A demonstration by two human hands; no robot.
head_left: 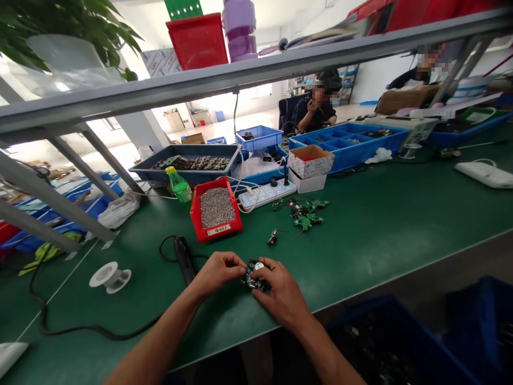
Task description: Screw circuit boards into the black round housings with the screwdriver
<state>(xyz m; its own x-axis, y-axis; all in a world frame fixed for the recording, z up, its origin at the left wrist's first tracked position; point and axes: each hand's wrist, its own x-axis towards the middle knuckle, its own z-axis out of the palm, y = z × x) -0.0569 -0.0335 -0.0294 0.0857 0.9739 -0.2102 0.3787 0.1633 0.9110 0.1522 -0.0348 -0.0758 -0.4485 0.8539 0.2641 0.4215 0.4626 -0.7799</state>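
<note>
So the small circuit board (255,274) is at the near edge of the table (380,230), roughly mid-scene, right between the two hands. The right hand (282,291) has it from the right side, fingers curled around it with the thumb on the near side. The left hand (220,272) is at the board's left edge, thumb and finger drawn in narrow. Can't tell if they're pinching some tiny bit there or just touching the board.

Just left of the left hand there's a black tool (184,259) lying on the table, partly hidden by the hand and forearm, and farther left a spool (109,278) tipped on its side. A bit beyond the board sits a little loose part (273,238) with a red wire, and past that, to the right, a messy pile of green boards (306,214).

Far side, left to right: a green bottle (180,187), a red bin (196,214) full of small metal pieces, a white power strip (266,197) with cables, then an open cardboard box (311,160) sitting on a white box (308,183). Behind those boxes is a blue divided tray (348,155), and another person (316,112) sits beyond it.
</note>
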